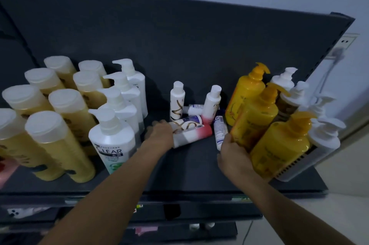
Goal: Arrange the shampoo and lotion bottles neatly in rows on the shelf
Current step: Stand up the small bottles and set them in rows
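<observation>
Two hands work on the dark shelf (pixel 189 167). The left hand (pixel 159 135), blurred, has its fingers curled over the white end of a white-and-pink bottle (pixel 194 135) that lies on its side mid-shelf, pink end pointing right. The right hand (pixel 234 155) wraps its thumb and fingers round the lower left side of the middle yellow pump bottle (pixel 257 117), which stands tilted in a row of three; the front yellow pump bottle (pixel 279 145) is just beside the hand and the back yellow pump bottle (pixel 245 93) stands behind.

Between the hands sits a loose cluster of small bottles: two white ones upright (pixel 176 103) (pixel 211 103), and others lying flat, among them a blue-labelled bottle (pixel 219 131) near the right thumb.

Right of the yellow row stand white pump bottles (pixel 323 137) at the shelf's end. Left of the left hand, a row of white pump bottles marked CLEAR (pixel 111 141) runs front to back, and beyond it rows of pale yellow bottles (pixel 60 141) with cloudy flat caps.
</observation>
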The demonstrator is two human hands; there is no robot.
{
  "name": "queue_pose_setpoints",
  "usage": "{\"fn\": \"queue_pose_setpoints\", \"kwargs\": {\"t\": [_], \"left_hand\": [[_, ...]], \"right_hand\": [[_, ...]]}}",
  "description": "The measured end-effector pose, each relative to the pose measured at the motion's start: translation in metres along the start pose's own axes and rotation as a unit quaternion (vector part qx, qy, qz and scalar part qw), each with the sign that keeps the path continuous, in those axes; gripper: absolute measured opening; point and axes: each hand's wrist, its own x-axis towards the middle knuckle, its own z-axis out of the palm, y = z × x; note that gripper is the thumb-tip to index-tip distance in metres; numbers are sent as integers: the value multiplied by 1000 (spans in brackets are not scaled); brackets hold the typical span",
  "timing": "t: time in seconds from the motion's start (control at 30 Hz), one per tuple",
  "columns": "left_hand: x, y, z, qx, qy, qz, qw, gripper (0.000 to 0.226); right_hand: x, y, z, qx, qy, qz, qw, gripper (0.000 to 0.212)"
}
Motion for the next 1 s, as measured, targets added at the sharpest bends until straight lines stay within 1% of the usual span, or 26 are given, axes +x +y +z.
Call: {"fn": "queue_pose_setpoints", "kwargs": {"t": [0.07, 0.13, 0.2, 0.27, 0.33, 0.4, 0.47, 0.53, 0.63, 0.73, 0.83, 1.0], "left_hand": [[-1, -1, 1, 3, -4, -15, 1000, 70], [-4, -2, 0, 18, -14, -16, 1000, 77], [-7, -1, -2, 31, -5, -5, 999, 78], [-16, 0, -8, 40, 37, 18, 998, 68], [-32, 1, -20, 36, 109, 55, 992, 49], [-52, 3, -39, 24, 182, 103, 978, 33], [-65, 4, -58, 1, 228, 144, 963, 29], [-73, 7, -73, -26, 245, 174, 953, 29], [-77, 7, -86, -3, 247, 198, 949, 27], [-80, 2, -90, 35, 222, 201, 954, 28], [-83, -5, -91, 61, 217, 204, 953, 25], [-95, -9, -94, 111, 182, 210, 954, 21]], "right_hand": [[-4, 0, -1, 14, 8, 2, 1000, 51], [-11, 3, -7, 38, 18, 0, 999, 55], [-21, 5, -18, 52, 43, -13, 998, 52], [-30, 7, -31, 46, 75, -27, 996, 46], [-36, 8, -47, 46, 104, -39, 993, 38], [-38, 9, -63, 45, 136, -59, 988, 24], [-34, 11, -78, 46, 162, -81, 982, 20], [-25, 11, -92, 32, 164, -93, 982, 24], [-10, 9, -108, -36, 140, -95, 985, 38], [-3, 8, -118, -51, 118, -101, 987, 48], [-3, 8, -127, -62, 86, -98, 990, 48], [-6, 4, -138, -108, 29, -98, 989, 45]]}}
